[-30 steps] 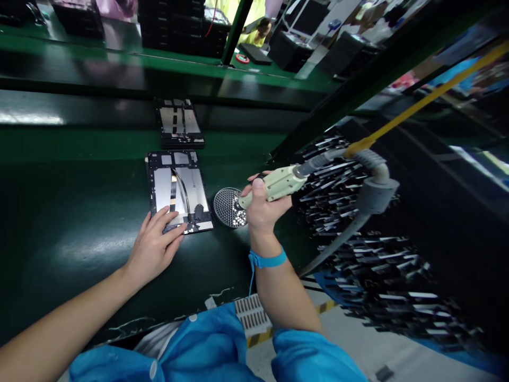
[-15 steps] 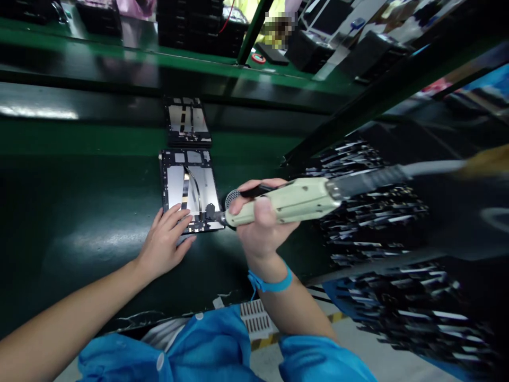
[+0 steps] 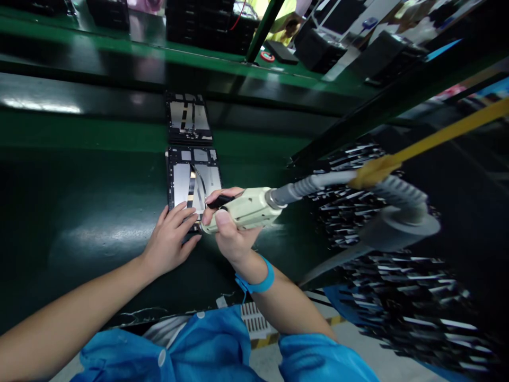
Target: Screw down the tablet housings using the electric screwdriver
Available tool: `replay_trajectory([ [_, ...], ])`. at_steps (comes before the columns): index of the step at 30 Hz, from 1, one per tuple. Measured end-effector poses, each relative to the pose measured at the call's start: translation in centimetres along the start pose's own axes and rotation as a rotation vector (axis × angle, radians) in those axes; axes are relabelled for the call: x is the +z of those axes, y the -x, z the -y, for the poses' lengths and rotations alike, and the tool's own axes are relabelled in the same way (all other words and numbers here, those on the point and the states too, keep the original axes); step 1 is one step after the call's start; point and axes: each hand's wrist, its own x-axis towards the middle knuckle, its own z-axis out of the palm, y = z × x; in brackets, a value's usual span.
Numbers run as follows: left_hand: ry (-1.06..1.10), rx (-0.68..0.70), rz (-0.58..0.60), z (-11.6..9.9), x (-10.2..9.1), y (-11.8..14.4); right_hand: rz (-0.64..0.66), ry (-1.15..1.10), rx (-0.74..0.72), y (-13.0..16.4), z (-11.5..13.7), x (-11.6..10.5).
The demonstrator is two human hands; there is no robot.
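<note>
A dark green conveyor bench (image 3: pixel 79 212) ran across a factory line, with stacked black trays (image 3: pixel 207 26) on the far side and a rack of dark, silver-edged parts (image 3: pixel 397 276) to the right. Two opened tablet chassis lay on the belt, one behind the other: the far chassis (image 3: pixel 187 118) untouched, the near chassis (image 3: pixel 191 178) directly in front of the worker in blue sleeves (image 3: pixel 207 350). One corded electric screwdriver (image 3: pixel 242 210), pale green, hung from a grey cable (image 3: pixel 318 183) and yellow cord (image 3: pixel 437 137). The right hand (image 3: pixel 230 228), wrist ringed by a blue strap (image 3: pixel 258 281), was wrapped firmly around the driver, its tip hidden at the near chassis's lower right corner. The left hand (image 3: pixel 173 239) lay flat, fingers slightly spread, pressing down the lower edge of the same chassis. The step appeared to be driving a screw into that corner; the next move would likely call for keeping the bit upright and the frame pinned. Whether a screw sat under the tip could not be told.
</note>
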Motion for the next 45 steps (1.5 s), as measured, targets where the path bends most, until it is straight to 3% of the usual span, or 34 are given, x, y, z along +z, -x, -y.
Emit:
replay_trajectory([
  [10, -0.111, 0.016, -0.093, 0.2, 0.1, -0.3, 0.057, 0.056, 0.037, 0.4, -0.7, 0.0],
  [17, -0.236, 0.046, -0.019, 0.1, -0.9, -1.5, 0.033, -0.042, 0.082, -0.6, 0.2, 0.1],
  [20, -0.262, 0.02, -0.006, -0.6, -1.6, 0.9, 0.008, -0.134, 0.088, -1.3, 1.9, -1.1],
  [24, -0.294, -0.079, -0.108, -0.4, -3.4, 6.6, -0.07, -0.136, -0.076, -2.5, 3.0, -3.8],
  [26, -0.309, -0.127, -0.161, 1.3, -5.2, 8.5, -0.126, -0.102, -0.133, -3.0, 2.8, -4.7],
  [28, -0.346, -0.187, -0.197, 4.5, -7.3, 8.7, -0.191, -0.065, -0.138, -3.2, 2.4, -5.1],
  [30, -0.421, -0.338, -0.231, 8.8, -9.1, 7.1, -0.241, -0.027, -0.12, -3.1, 1.9, -5.3],
  [33, -0.482, -0.446, -0.335, 15.3, -11.4, 2.4, -0.249, 0.051, -0.082, -2.8, 1.2, -5.8],
  [36, -0.521, -0.545, -0.446, 19.5, -13.4, -2.8, -0.239, 0.18, -0.043, -3.0, 0.3, -6.6],
  [40, -0.492, -0.626, -0.503, 21.2, -13.6, -8.2, -0.25, 0.267, -0.048, -3.5, -0.8, -7.8],
  [45, -0.297, -0.641, -0.325, 20.8, -9.5, -16.1, -0.134, 0.254, 0.007, -3.8, -1.2, -8.7],
])
